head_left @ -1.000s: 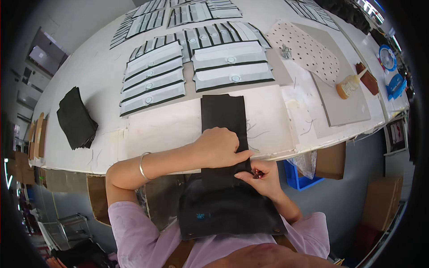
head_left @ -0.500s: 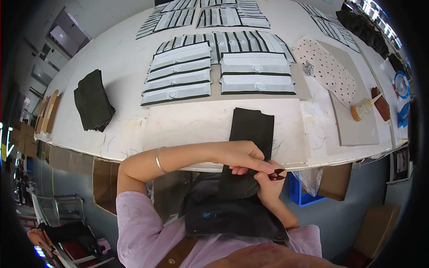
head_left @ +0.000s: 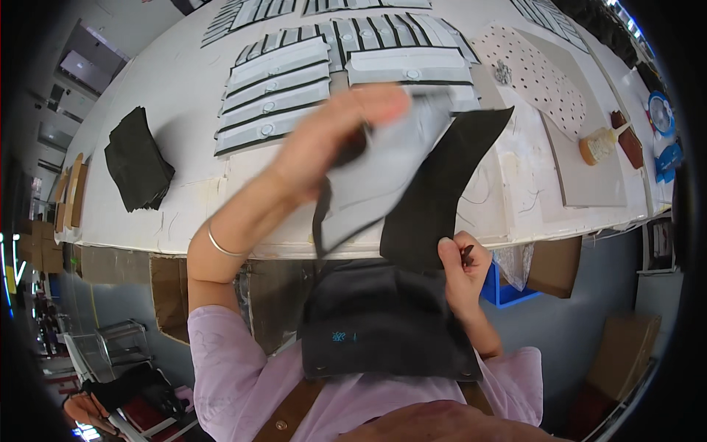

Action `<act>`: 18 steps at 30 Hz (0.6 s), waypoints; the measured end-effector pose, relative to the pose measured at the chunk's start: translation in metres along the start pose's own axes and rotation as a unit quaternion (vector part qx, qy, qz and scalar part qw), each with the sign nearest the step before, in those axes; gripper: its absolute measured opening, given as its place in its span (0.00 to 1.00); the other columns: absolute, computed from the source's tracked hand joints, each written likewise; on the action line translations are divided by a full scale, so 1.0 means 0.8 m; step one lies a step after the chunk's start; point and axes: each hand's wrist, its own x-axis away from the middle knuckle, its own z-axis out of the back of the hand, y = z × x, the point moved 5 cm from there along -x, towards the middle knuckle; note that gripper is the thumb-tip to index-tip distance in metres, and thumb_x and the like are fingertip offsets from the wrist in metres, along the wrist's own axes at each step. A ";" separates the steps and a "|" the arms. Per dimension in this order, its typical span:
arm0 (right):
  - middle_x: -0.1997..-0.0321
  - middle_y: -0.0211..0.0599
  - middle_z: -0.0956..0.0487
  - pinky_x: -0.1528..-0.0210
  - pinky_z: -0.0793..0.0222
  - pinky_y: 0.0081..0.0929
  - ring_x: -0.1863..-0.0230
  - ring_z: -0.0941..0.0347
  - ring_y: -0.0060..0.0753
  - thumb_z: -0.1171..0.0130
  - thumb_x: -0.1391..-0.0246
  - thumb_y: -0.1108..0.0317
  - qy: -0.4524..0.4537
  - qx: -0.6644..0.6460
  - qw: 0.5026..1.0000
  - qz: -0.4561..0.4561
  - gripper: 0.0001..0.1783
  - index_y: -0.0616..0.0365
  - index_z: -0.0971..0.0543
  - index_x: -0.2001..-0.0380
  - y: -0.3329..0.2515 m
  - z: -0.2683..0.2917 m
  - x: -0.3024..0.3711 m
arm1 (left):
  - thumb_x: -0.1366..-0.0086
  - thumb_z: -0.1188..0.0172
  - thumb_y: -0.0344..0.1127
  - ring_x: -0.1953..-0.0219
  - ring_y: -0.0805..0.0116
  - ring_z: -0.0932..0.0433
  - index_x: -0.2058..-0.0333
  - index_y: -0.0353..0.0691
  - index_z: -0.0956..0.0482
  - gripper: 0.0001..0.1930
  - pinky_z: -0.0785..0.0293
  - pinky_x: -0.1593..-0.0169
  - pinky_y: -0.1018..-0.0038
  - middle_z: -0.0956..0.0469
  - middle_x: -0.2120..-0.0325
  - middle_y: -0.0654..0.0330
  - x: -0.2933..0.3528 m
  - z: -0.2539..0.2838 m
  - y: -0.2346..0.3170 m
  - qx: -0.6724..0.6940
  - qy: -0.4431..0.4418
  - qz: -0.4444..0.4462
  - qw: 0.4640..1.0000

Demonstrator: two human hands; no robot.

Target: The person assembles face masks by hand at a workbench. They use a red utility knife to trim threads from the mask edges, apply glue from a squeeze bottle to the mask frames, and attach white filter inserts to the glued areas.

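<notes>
My left hand (head_left: 335,129) is raised over the table, smeared by motion. From its fingers hangs a pale, black-edged panel (head_left: 390,173), also blurred. To the right of it, a long black fabric piece (head_left: 434,188) slants up across the table edge, its far end curling up. My right hand (head_left: 465,276) pinches the near right corner of that piece between thumb and fingers. A small dark tool (head_left: 467,255) shows in the same fist; most of it is hidden by the fingers. A dark apron (head_left: 383,317) lies below the hands.
Pale black-edged panels (head_left: 276,107) lie in overlapping rows ahead. At left is a stack of black pieces (head_left: 138,158). On the right are a dotted sheet (head_left: 530,81), a grey board (head_left: 589,177) and an amber glue bottle (head_left: 598,147). A blue crate (head_left: 512,295) stands below the table edge.
My hands have come apart. The left one has risen up and left and now carries a pale panel. My right hand keeps the black piece, which has swung to slant up and right.
</notes>
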 end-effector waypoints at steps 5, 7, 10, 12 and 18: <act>0.82 0.14 0.43 0.75 0.59 0.19 0.77 0.53 0.08 0.39 0.34 0.71 0.062 -0.004 0.996 -0.056 0.23 0.55 0.35 0.82 0.018 0.009 0.010 | 0.23 0.50 0.46 0.39 0.59 0.23 0.30 0.40 0.37 0.28 0.21 0.40 0.64 0.29 0.35 0.52 0.020 0.018 0.062 0.086 -0.026 -0.298 0.950; 0.82 0.13 0.43 0.75 0.59 0.19 0.77 0.53 0.08 0.40 0.33 0.70 0.073 -0.004 0.997 -0.035 0.23 0.55 0.35 0.82 0.015 0.018 0.009 | 0.24 0.47 0.45 0.58 0.63 0.19 0.47 0.37 0.27 0.18 0.23 0.57 0.71 0.21 0.54 0.55 0.026 -0.003 0.033 0.050 -0.015 -0.196 0.979; 0.82 0.14 0.40 0.75 0.59 0.18 0.77 0.51 0.07 0.43 0.31 0.68 0.112 0.010 0.994 -0.004 0.20 0.55 0.32 0.80 0.017 0.047 0.012 | 0.26 0.40 0.47 0.80 0.77 0.25 0.69 0.39 0.22 0.18 0.31 0.74 0.80 0.21 0.74 0.64 0.052 -0.014 -0.030 -0.169 0.050 0.016 0.984; 0.83 0.16 0.37 0.76 0.57 0.18 0.79 0.49 0.08 0.46 0.30 0.67 0.116 0.004 0.993 -0.020 0.19 0.57 0.29 0.79 0.024 0.072 0.014 | 0.26 0.39 0.46 0.84 0.82 0.29 0.76 0.40 0.24 0.20 0.36 0.78 0.81 0.23 0.82 0.69 0.086 -0.001 -0.082 -0.236 0.025 0.157 0.959; 0.85 0.21 0.36 0.78 0.52 0.19 0.82 0.44 0.13 0.40 0.38 0.74 0.100 0.143 0.982 0.073 0.13 0.58 0.27 0.78 0.003 0.099 -0.009 | 0.31 0.36 0.32 0.78 0.75 0.24 0.61 0.34 0.16 0.06 0.29 0.75 0.77 0.17 0.75 0.61 0.115 0.019 -0.073 -0.553 0.091 -0.001 0.828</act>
